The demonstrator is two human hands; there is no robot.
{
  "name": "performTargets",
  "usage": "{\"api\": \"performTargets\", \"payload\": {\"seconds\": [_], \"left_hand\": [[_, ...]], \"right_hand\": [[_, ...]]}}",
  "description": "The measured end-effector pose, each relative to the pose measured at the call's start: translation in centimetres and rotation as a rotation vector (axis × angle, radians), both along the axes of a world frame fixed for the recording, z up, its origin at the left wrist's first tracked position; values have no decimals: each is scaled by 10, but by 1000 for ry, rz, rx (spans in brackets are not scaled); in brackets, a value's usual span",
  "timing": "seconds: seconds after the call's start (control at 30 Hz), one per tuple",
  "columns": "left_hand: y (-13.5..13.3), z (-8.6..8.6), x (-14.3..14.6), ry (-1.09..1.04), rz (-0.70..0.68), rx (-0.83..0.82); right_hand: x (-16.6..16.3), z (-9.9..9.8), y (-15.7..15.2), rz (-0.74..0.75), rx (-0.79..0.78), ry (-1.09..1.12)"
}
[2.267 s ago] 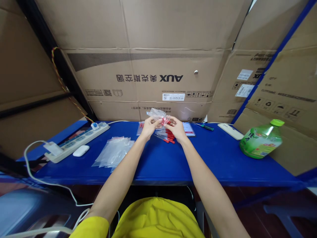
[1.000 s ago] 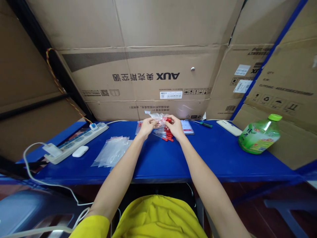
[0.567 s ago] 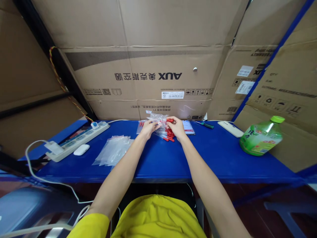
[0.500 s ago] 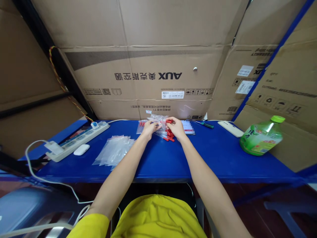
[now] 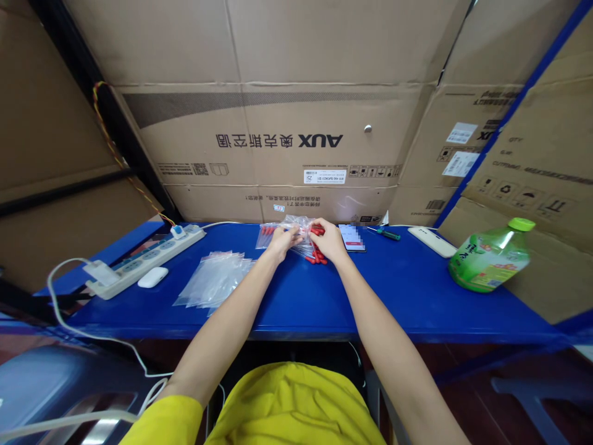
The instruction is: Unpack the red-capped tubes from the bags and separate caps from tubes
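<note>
Both of my hands meet at the far middle of the blue table (image 5: 324, 296). My left hand (image 5: 279, 240) pinches a small clear plastic bag (image 5: 296, 224) that holds red-tipped pieces. My right hand (image 5: 330, 238) has its fingers closed at the bag's right side, on the bag or on a red piece; I cannot make out which. More red-tipped pieces (image 5: 317, 256) lie on the table under and between my hands. A filled bag (image 5: 266, 233) lies just left of my left hand.
A pile of empty clear bags (image 5: 214, 283) lies to the left. Further left are a power strip (image 5: 143, 259) and a white case (image 5: 152, 277). A phone (image 5: 351, 237), a screwdriver (image 5: 384, 233), a white remote (image 5: 432, 241) and a green bottle (image 5: 490, 259) sit to the right. Cardboard boxes (image 5: 296, 123) wall the back.
My hands have lowered the bag from above the table down close to its surface and a little further back. The objects on the table have not moved.
</note>
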State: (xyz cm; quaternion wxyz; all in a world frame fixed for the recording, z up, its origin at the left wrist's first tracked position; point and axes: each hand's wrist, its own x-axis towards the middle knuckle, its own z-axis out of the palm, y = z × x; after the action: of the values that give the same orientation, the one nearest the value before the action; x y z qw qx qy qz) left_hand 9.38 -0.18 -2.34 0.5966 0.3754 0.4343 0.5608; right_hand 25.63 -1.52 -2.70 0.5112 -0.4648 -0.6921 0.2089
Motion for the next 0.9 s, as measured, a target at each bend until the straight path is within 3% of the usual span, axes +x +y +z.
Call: {"api": "performTargets", "payload": {"seconds": [0.17, 0.27, 0.43, 0.63, 0.9], "left_hand": [[-2, 2, 1, -23, 19, 25], [1, 4, 3, -32, 102, 10], [10, 6, -9, 17, 392, -4], [5, 10, -28, 385, 810, 174], [-8, 19, -21, 361, 813, 334]], "right_hand": [[1, -2, 6, 14, -14, 55], [0, -4, 8, 37, -19, 83], [2, -2, 6, 6, -46, 61], [-1, 3, -4, 51, -48, -46], [-13, 0, -10, 31, 27, -238]]}}
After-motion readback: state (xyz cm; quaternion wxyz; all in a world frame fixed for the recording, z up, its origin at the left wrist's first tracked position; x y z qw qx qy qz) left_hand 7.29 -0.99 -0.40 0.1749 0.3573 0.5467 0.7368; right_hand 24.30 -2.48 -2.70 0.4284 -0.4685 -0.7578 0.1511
